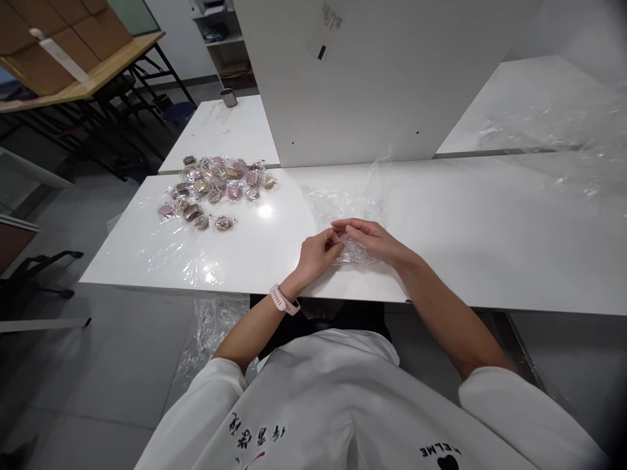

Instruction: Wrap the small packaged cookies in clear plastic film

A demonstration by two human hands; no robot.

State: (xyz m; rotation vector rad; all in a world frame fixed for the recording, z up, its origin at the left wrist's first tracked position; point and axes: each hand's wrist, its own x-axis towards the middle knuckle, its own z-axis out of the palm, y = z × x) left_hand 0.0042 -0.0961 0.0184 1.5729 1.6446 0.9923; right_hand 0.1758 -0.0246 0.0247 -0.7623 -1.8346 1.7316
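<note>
My left hand [317, 256] is closed at the near part of the table, its thumb and fingers pinched on crumpled clear plastic film [360, 253]. Curved over the same film from the right is my right hand [376, 240], its fingers held together and their tips close to the left hand. Whether anything lies inside the film cannot be made out. More thin clear film [337, 203] spreads on the table just beyond both hands. To the left lie several small round pink and brown pieces [234, 190], each in a clear wrapper.
A white table [490, 241] runs across in front of me, with an upright white panel [353, 85] at its back. Clear film [578, 137] lies at the far right, and more film [213, 333] hangs below the front edge. A dark cup [228, 98] stands behind.
</note>
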